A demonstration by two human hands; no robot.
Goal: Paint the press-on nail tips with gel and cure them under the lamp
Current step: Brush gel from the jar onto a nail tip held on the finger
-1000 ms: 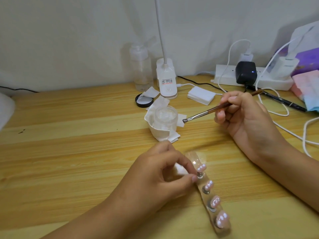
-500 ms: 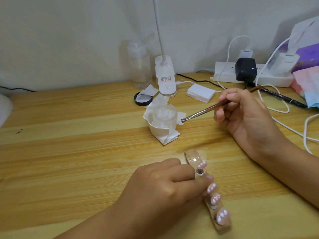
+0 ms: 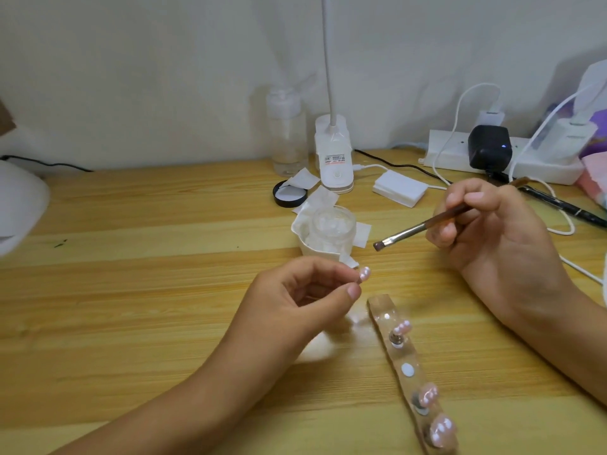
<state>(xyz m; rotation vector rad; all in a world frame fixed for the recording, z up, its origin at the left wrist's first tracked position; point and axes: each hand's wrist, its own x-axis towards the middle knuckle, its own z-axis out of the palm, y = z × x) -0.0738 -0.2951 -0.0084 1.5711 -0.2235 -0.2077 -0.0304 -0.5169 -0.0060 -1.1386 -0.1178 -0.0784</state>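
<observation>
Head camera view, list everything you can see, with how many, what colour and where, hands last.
table: one, light wood, under everything
held nail tip: one, pink, pinched above the table
mounted nail tips: three, pink, on the holder strip
holder strip: one, clear, front right of table
brush: one, brown handle, silver ferrule, raised right of the jar
jar: one, clear, in white paper, centre
lid: one, black, behind the jar
bottle: one, clear, by the wall
desk lamp: one, white, beside the bottle
pad stack: one, white, right of the lamp
power strip: one, white, back right
pen: one, black, back right
left hand: one, pinches the held nail tip
right hand: one, holds the brush
</observation>
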